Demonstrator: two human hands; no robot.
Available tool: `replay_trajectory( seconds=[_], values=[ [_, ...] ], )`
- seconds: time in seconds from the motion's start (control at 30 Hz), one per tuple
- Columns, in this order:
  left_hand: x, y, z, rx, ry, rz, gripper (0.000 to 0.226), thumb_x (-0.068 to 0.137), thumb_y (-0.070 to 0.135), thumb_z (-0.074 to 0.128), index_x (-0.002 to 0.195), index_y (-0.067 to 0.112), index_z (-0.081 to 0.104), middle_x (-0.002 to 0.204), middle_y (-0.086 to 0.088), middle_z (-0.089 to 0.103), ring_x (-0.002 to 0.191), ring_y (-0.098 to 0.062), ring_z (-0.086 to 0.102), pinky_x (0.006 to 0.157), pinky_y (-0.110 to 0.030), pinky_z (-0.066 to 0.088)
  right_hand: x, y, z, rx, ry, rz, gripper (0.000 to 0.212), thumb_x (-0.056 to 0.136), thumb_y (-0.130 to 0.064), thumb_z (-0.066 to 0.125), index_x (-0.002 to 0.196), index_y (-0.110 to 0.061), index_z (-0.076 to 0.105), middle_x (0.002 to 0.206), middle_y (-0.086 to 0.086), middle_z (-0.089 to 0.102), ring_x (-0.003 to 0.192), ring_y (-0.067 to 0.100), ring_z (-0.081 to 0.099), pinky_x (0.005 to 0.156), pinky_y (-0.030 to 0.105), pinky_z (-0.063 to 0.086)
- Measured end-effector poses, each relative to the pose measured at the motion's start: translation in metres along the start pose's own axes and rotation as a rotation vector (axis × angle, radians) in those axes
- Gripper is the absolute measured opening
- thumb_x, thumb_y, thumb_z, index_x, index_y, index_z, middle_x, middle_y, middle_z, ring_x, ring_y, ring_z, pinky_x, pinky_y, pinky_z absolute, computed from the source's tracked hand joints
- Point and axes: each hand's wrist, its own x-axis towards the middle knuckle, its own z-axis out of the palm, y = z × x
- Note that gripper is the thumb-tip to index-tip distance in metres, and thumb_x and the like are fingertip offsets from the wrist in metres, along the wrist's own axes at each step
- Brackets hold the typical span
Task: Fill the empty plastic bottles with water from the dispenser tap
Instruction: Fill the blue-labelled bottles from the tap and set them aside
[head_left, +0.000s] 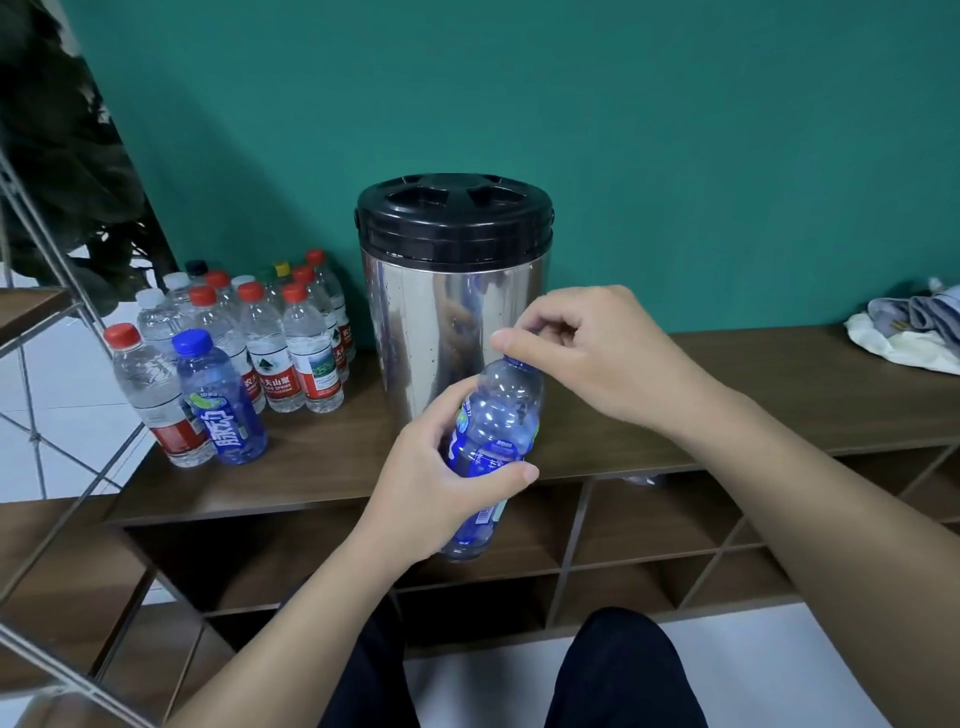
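Blue bottle (496, 431) gripped by left hand (441, 483) (beyond shelf edge (363, 493)).

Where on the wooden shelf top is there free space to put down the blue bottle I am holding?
The widest bare patch of the shelf top lies between the steel dispenser and the cloth pile at the far right. A narrower strip runs in front of the dispenser. The left end is crowded with capped bottles.
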Motion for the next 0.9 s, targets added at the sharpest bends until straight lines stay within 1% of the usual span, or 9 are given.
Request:
replay_trajectory(
  seconds=[0.1,0.17,0.27,0.4,0.5,0.57,0.73,0.83,0.9],
  values=[
    [-0.005,-0.003,-0.003,-0.036,0.014,-0.026,0.073,0.086,0.007,0.095,0.148,0.026,0.061,0.129,-0.001,0.080,0.119,-0.026,0.078,0.104,-0.046,0.064,0.001,0.001,-0.002,0.104,-0.129,-0.030,0.013,0.107,-0.038,0.072,0.110,-0.029,0.081,0.103,-0.005,0.073,0.092,0.013,0.069,0.085,0.039,0.055],
    [-0.009,-0.009,-0.006,-0.062,0.025,-0.040,0.070,0.088,0.006,0.094,0.147,0.023,0.062,0.125,-0.005,0.080,0.114,-0.028,0.079,0.100,-0.046,0.065,0.002,0.002,0.000,0.117,-0.192,-0.078,0.020,0.112,-0.030,0.065,0.129,-0.028,0.077,0.121,-0.010,0.073,0.114,0.014,0.070,0.098,0.036,0.056],
    [-0.014,-0.016,-0.010,-0.111,0.036,-0.053,0.068,0.089,0.013,0.094,0.148,0.021,0.061,0.128,-0.009,0.078,0.116,-0.033,0.077,0.101,-0.054,0.064,0.003,0.003,0.004,0.102,-0.201,-0.145,0.031,0.116,-0.020,0.055,0.145,-0.024,0.069,0.138,-0.015,0.069,0.127,0.007,0.064,0.107,0.024,0.050],
    [-0.021,-0.027,-0.013,-0.140,0.063,-0.028,0.069,0.088,0.014,0.091,0.148,0.021,0.057,0.128,-0.007,0.077,0.117,-0.029,0.077,0.097,-0.040,0.063,-0.001,0.018,0.016,0.243,-0.039,-0.046,0.028,0.114,-0.022,0.061,0.141,-0.022,0.070,0.126,-0.012,0.073,0.106,0.013,0.069,0.096,0.038,0.058],
    [-0.028,-0.040,-0.011,-0.143,0.079,-0.016,0.070,0.089,0.013,0.090,0.149,0.020,0.054,0.128,-0.007,0.075,0.117,-0.028,0.075,0.099,-0.037,0.061,-0.014,0.048,0.039,0.197,0.024,0.052,0.023,0.112,-0.025,0.066,0.133,-0.021,0.073,0.117,-0.010,0.071,0.093,0.006,0.064,0.087,0.024,0.053],
    [-0.033,-0.051,-0.010,-0.153,0.085,-0.020,0.070,0.090,0.016,0.088,0.150,0.022,0.052,0.131,-0.007,0.073,0.120,-0.028,0.074,0.102,-0.037,0.061,-0.024,0.072,0.058,0.133,0.058,0.115,0.021,0.108,-0.025,0.070,0.128,-0.022,0.074,0.111,-0.010,0.070,0.088,0.008,0.062,0.084,0.019,0.048],
    [-0.042,-0.087,-0.012,-0.115,0.161,-0.040,0.074,0.090,0.026,0.089,0.151,0.025,0.048,0.131,0.000,0.073,0.120,-0.021,0.074,0.104,-0.031,0.057,-0.038,0.129,0.111,-0.110,0.038,0.262,0.027,0.103,-0.025,0.076,0.129,-0.019,0.074,0.109,-0.011,0.066,0.092,0.006,0.061,0.092,0.030,0.052],
    [-0.047,-0.108,-0.014,-0.113,0.235,-0.047,0.071,0.090,0.040,0.082,0.151,0.026,0.048,0.130,0.003,0.072,0.118,-0.020,0.072,0.103,-0.031,0.055,-0.043,0.154,0.137,-0.240,-0.027,0.309,0.032,0.101,-0.025,0.077,0.132,-0.017,0.071,0.119,0.000,0.073,0.108,0.023,0.064,0.097,0.038,0.053],
    [-0.049,-0.121,-0.017,-0.104,0.264,-0.050,0.069,0.092,0.041,0.079,0.151,0.026,0.047,0.133,0.003,0.070,0.120,-0.020,0.070,0.107,-0.035,0.054,-0.044,0.165,0.148,-0.277,-0.041,0.359,0.033,0.100,-0.022,0.078,0.132,-0.018,0.071,0.120,0.002,0.075,0.111,0.027,0.064,0.098,0.041,0.054]
  ],
)
